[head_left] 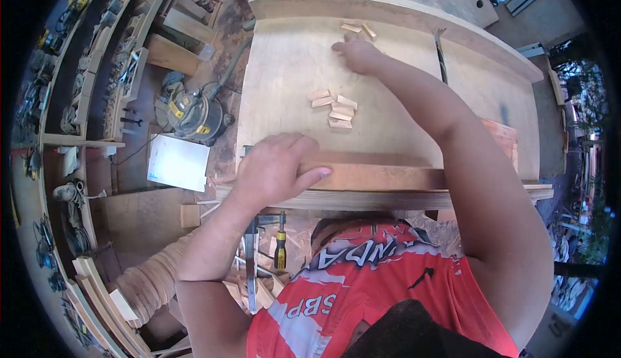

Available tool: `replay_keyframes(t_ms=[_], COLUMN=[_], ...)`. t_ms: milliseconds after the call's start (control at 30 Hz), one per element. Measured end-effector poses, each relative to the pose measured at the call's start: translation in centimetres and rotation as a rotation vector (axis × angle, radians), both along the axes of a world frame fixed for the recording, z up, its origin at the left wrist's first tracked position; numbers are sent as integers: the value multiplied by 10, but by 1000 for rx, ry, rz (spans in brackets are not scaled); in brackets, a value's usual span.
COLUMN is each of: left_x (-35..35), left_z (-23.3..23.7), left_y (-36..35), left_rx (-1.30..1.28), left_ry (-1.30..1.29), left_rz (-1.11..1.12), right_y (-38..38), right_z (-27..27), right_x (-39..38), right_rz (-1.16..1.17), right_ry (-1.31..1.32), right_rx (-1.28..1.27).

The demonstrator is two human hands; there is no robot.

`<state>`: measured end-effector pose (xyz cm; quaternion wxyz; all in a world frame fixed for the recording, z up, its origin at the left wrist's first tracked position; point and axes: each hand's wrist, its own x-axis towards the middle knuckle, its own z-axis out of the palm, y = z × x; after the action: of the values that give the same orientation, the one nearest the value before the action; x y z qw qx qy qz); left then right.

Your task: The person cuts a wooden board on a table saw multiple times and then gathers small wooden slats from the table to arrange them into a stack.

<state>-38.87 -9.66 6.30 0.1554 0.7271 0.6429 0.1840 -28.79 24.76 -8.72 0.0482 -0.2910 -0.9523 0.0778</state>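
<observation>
My left hand (275, 167) is closed over the left end of a thick wooden bar (388, 177) along the near edge of a plywood panel (278, 67). Its thumb lies on the bar's near face; the other fingers curl over the top. Across the panel reaches my right hand (357, 54), fingers stretched out, with nothing visible in them. Just beyond its fingertips lie two small wood strips (369, 30). Between my hands, nearer the left, several small wood blocks (341, 107) lie in a loose cluster. My right forearm hides part of the panel and bar.
A raised wooden rail (388, 10) crosses the panel's far side. A dark narrow slot (441, 60) cuts it on the right, near a reddish wood piece (501, 139). Left on the floor stands a shop vacuum (196, 117); a clamp (251, 264) hangs below the near edge.
</observation>
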Motion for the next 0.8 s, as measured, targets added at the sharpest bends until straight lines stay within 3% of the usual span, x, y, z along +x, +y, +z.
replay_keyframes(t_ms=[67, 200, 267, 300, 367, 400, 467, 500, 567, 700, 767, 800], left_x=[0, -2, -2, -2, -1, -2, -3, -2, -3, -3, -3, -2], left_z=[-1, -3, -3, -2, -2, -2, -3, -4, -3, -2, -5, -6], left_y=[-1, -1, 0, 1, 1, 1, 1, 1, 1, -1, 1, 1], left_rx=[14, 28, 17, 1, 0, -3, 18, 28, 32, 20, 22, 33], left_ry=[7, -5, -6, -1, 3, 4, 5, -8, -5, 11, 12, 12], left_rz=[0, -9, -11, -16, -13, -9, 1, -3, -6, -1, 0, -1], right_y=[-3, -29, -22, 3, 54, 59, 64, 62, 53, 10, -4, 7], right_z=[9, 22, 28, 11, 16, 12, 14, 18, 29, 30, 37, 22], right_x=[-3, 17, 26, 21, -5, -7, -12, -15, -20, -2, 24, 32], right_rz=[43, 213, 275, 289, -66, -61, -129, -128, 42, 179, 262, 262], right_ry=[-212, -263, 16, 151, -131, -122, -60, -59, -229, -138, -84, -83], right_rx=[-171, -263, -540, -320, -64, -61, 288, 288, 215, -31, -474, -487])
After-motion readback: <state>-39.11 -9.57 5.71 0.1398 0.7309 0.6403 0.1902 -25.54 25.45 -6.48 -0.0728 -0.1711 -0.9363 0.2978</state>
